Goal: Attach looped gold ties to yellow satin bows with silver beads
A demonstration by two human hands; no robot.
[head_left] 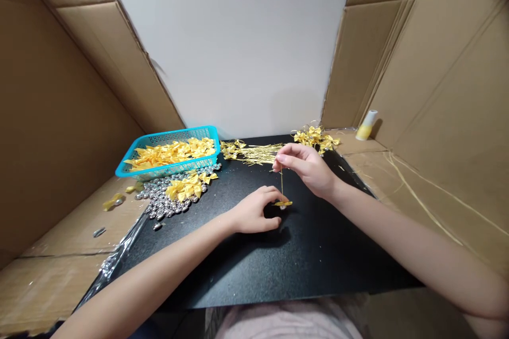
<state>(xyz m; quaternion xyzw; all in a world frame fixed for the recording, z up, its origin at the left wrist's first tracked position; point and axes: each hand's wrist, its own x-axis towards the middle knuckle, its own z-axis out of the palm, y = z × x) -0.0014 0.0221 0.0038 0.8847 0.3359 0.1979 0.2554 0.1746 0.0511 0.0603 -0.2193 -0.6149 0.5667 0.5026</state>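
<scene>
My right hand [308,168] pinches the upper end of a thin gold cord [282,182] between thumb and fingertips. From the cord's lower end hangs a small yellow ribbon bow [287,203] with a silvery bead [283,207] beneath it, just over the black tabletop [246,270]. My left hand [258,210] is beside the bow, thumb and fingers apart; whether a fingertip touches the bow I cannot tell. Beyond my hands lies a bundle of gold cords [258,154], partly hidden by my right hand.
At the back left, a blue basket [167,171] holds yellow bows. Silvery beads [159,206] and loose bows [186,186] lie before it. More corded bows [316,139] are heaped at the back right, near a yellow-white cone [366,125]. Cardboard walls [445,63] flank the table.
</scene>
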